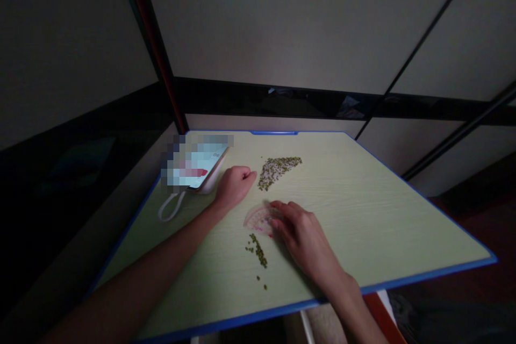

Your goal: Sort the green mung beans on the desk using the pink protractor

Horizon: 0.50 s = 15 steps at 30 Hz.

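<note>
My right hand (302,236) is closed on a clear, pinkish protractor (258,220), pinched at its right side and held at the tabletop. A small line of green mung beans (259,250) lies just on the near side of the protractor, with a few single beans closer to me. My left hand (236,188) is curled into a fist on the table, and nothing shows in it. Right of that fist, apart from it, a larger pile of mung beans (276,171) is spread in a rough wedge.
A phone (207,164) with a lit screen leans on a white holder at the table's left, its white strap loop (171,208) lying beside it. The pale tabletop (363,199) has a blue rim. Panelled cabinet doors (274,27) stand behind it.
</note>
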Motion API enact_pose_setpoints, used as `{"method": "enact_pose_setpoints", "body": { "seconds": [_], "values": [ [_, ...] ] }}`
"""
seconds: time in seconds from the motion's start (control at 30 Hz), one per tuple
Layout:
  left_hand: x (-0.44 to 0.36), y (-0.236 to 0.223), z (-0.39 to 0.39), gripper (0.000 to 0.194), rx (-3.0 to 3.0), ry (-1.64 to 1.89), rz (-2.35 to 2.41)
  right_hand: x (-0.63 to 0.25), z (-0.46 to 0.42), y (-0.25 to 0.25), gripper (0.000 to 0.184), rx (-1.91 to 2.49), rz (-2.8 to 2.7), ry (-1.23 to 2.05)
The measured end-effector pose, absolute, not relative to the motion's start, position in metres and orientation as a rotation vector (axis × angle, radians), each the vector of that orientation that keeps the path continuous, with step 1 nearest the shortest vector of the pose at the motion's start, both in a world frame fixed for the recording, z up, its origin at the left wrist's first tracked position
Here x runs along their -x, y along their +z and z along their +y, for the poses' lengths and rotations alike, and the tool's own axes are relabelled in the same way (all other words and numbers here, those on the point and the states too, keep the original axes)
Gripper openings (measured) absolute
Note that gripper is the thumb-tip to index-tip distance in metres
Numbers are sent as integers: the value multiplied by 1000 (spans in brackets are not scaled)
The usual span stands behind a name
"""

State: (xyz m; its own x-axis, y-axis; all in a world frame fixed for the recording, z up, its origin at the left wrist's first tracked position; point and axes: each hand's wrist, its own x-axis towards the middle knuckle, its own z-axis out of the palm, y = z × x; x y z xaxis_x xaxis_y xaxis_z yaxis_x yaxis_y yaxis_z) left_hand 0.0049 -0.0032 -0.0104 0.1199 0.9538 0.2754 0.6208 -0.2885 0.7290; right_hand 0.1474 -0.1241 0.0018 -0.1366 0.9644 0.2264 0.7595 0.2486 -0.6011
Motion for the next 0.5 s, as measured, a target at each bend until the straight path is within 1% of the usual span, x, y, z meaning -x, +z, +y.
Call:
{"method": "enact_pose_setpoints", "body": {
  "seconds": [0.17, 0.33, 0.5],
  "values": [
    [-5, -10, -4, 31, -1978, 1016, 1508, -145, -120, 9, 30, 1393, -2119, 586],
    [-5, -12, -3, 33, -1998, 1015, 1492, -146, -128, 11, 20, 1257, -2162, 646],
    [-4, -13, -2, 34, -2015, 1013, 1483, -147, -137, 12, 20, 1201, -2187, 687]
  ]
}}
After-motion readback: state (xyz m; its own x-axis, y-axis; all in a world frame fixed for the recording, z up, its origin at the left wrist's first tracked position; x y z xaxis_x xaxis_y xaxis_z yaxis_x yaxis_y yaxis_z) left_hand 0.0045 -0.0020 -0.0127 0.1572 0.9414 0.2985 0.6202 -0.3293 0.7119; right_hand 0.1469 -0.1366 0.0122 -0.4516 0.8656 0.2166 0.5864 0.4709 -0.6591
